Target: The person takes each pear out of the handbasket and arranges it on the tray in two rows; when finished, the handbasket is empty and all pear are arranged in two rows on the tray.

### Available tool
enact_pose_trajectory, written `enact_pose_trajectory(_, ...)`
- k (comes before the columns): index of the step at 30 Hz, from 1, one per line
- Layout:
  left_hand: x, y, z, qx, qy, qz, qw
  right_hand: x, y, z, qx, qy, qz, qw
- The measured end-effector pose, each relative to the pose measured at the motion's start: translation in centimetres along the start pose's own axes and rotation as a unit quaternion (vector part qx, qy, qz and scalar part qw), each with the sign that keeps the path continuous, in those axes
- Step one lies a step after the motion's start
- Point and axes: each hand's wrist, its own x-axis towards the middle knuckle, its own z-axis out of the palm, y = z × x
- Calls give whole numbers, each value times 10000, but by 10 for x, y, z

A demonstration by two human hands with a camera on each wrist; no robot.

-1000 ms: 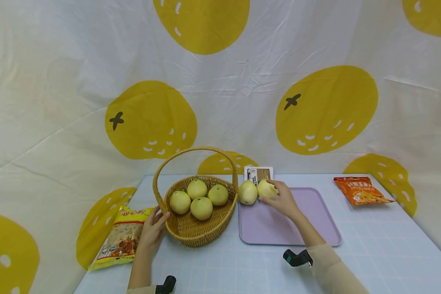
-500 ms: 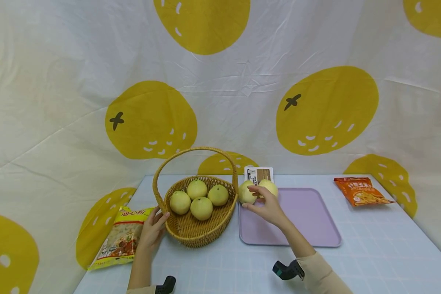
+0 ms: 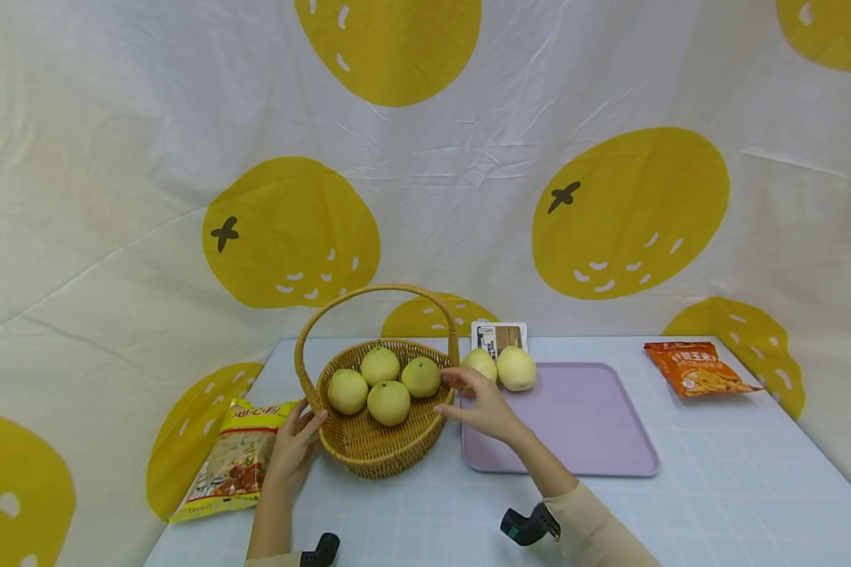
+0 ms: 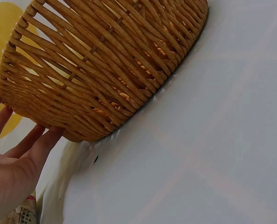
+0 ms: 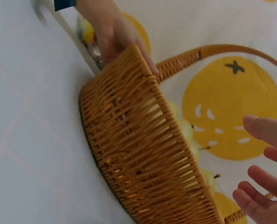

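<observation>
A wicker basket (image 3: 369, 449) with a tall arched handle stands left of the tray and holds several round yellow-green pears (image 3: 388, 402). My left hand (image 3: 296, 442) holds its left rim; in the left wrist view, the fingertips (image 4: 54, 133) press against the woven side. Above the basket's right rim is my right hand (image 3: 484, 405), fingers spread with nothing between them. The right wrist view shows that hand (image 5: 269, 172) apart from the weave. Two more pears (image 3: 516, 368) sit side by side at the back left of the purple tray (image 3: 567, 425).
Left of the basket lies a yellow food bag (image 3: 234, 457), close beside my left forearm. An orange snack bag (image 3: 696, 368) is at the back right of the table (image 3: 737, 472). Behind the two pears is a white-edged flat package (image 3: 499, 335). A patterned curtain (image 3: 468, 236) hangs behind.
My right hand has come away from the right pear on the tray and travelled left, past the other pear, to the basket's right rim. My left hand and the basket have stayed put.
</observation>
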Motion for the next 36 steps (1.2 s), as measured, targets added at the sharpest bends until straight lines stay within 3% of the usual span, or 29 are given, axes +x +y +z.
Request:
enact_pose_trajectory(5,0,0,0,-103,1,-37,9999,8,-4,11,-83,-150,-116,9998)
enact_pose_trajectory(14,-1,-1,0,-140,42,-45,9999,23,0,28,-736,-524,-215,9957)
enact_pose_trajectory(23,1,-1,1,-338,77,-32,9994,41,8,38,-1931,-707,-49,9786)
enact_pose_trajectory(36,2,0,0,-318,12,2,9995,62,22,42,-2705,-939,67,9581)
